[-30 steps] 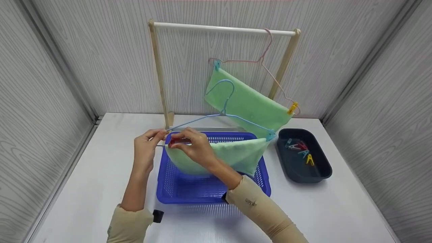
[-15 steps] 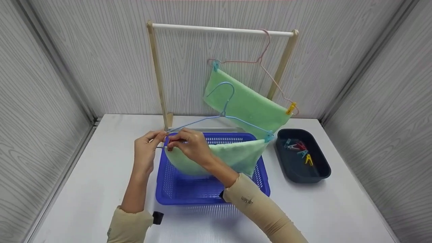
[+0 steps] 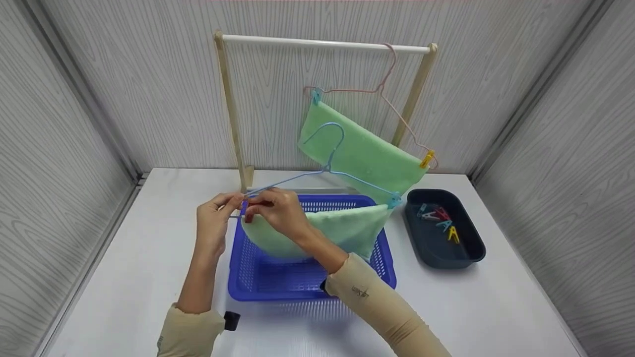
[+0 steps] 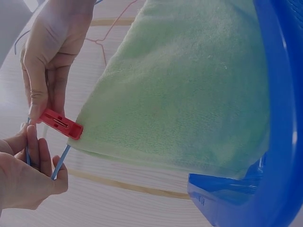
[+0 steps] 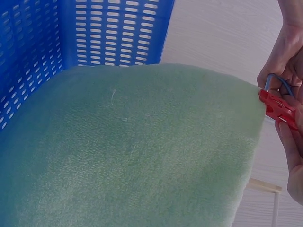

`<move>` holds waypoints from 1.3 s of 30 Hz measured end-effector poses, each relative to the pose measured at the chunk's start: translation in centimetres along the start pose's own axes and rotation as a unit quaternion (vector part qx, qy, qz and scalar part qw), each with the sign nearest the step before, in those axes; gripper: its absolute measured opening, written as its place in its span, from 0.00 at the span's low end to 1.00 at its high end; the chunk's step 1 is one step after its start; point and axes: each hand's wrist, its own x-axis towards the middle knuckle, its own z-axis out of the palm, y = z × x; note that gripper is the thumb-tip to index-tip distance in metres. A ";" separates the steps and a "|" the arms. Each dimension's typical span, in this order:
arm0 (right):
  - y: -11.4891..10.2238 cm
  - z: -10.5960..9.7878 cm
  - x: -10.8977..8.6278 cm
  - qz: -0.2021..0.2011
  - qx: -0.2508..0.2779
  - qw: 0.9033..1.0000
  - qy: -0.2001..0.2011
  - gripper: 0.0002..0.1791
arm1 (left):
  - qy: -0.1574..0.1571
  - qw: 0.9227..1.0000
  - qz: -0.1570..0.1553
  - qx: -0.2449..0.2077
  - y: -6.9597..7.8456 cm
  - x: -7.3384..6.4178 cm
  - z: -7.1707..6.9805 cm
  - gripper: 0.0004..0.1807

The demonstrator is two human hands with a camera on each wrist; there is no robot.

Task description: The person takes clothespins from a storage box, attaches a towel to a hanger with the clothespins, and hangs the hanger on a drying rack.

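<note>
My left hand (image 3: pixel 213 220) pinches the left end of a blue wire hanger (image 3: pixel 328 168), which is upright over the basket. Beside it, my right hand (image 3: pixel 285 210) holds a red clothespin (image 4: pixel 61 124) by its handle end. The clothespin's nose sits on the corner of a light green towel (image 5: pixel 142 142), where the hanger's lower wire runs. Whether its tips grip both cloth and wire cannot be made out. A light blue clothespin (image 3: pixel 394 200) fastens the towel's other top corner to the hanger's right end. The towel hangs down into the basket.
Under the towel stands a blue plastic basket (image 3: pixel 312 296). Behind, a rack with a white bar (image 3: pixel 307 41) bears a pink hanger (image 3: pixel 382 88) with another green towel (image 3: pixel 362 144), tilted down rightward. A dark tray (image 3: pixel 476 248) with several clothespins (image 3: pixel 444 216) lies at right.
Both hands stay nearly in place. My right fingers have shifted slightly, and the red clothespin's end now shows lower beneath them. The head view has moved a little.
</note>
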 end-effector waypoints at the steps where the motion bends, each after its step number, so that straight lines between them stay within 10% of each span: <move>1: 0.0 0.0 0.0 0.009 -0.002 1.000 -0.003 0.05 | 0.000 1.000 0.001 0.000 -0.1 0.0 0.0 0.09; 26: -0.4 -0.7 -0.4 0.106 0.085 0.986 -0.097 0.15 | 0.004 1.000 0.005 0.007 -0.4 0.0 -0.2 0.10; 39: -3.7 -4.7 -0.9 0.091 0.085 0.990 -0.070 0.11 | 0.010 1.000 -0.010 -0.003 -0.3 -0.2 -0.2 0.10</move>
